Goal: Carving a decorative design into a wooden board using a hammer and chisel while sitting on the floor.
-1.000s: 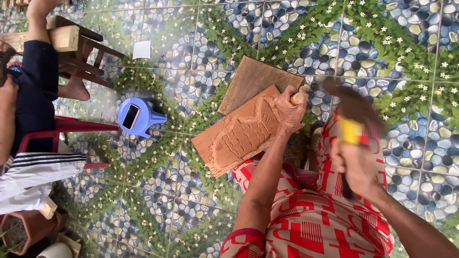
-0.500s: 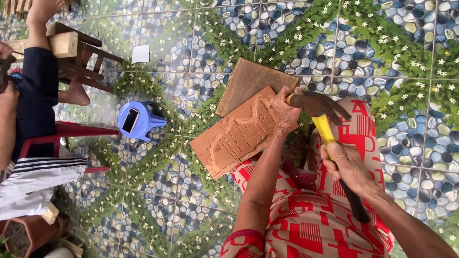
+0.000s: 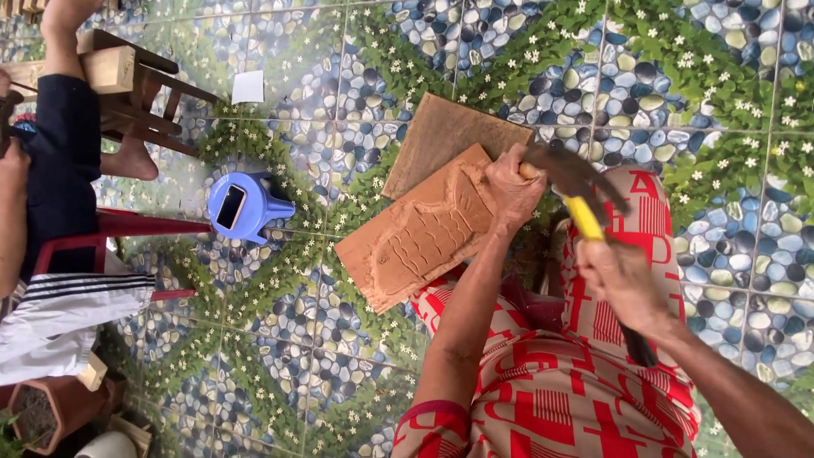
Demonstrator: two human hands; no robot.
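With the left hand [image 3: 511, 188] pinching a chisel on the carved board [image 3: 420, 236] and the right hand [image 3: 623, 280] gripping the hammer [image 3: 585, 208], an off-centre swing could smash those fingers.

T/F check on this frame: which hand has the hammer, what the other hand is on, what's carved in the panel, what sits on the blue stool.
1. The right hand grips a hammer with a yellow handle. True.
2. The left hand lies flat on the floor tiles. False: it is closed around something at the upper edge of the carved wooden panel.
3. The panel shows a fish in relief. True.
4. A cup stands on the blue stool. False: a phone lies on it.
5. A second board lies under the carved panel. True.
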